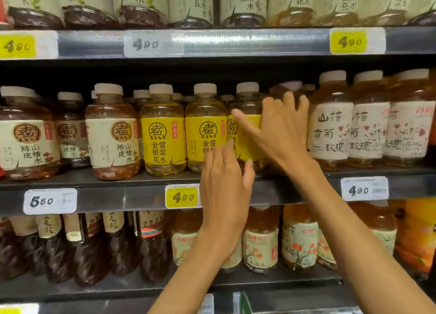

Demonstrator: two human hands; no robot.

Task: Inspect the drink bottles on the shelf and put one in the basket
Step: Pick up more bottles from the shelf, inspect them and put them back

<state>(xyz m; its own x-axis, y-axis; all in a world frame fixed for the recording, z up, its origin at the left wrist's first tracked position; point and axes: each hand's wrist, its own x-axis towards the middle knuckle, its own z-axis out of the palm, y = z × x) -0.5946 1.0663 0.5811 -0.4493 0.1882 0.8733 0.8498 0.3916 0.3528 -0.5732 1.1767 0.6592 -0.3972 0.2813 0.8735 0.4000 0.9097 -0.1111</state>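
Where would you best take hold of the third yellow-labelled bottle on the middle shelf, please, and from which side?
Probably round the labelled body of the third yellow bottle, from the front. It stands upright at the shelf edge, neighbours close on both sides, so only its front is free. The right hand already lies on it; the left hand could steady its base.

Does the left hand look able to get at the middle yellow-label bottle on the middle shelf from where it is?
Probably yes. The left hand hovers open right in front of the middle yellow-label bottle, with nothing between them. The right hand is on the neighbouring bottle, clear of it.
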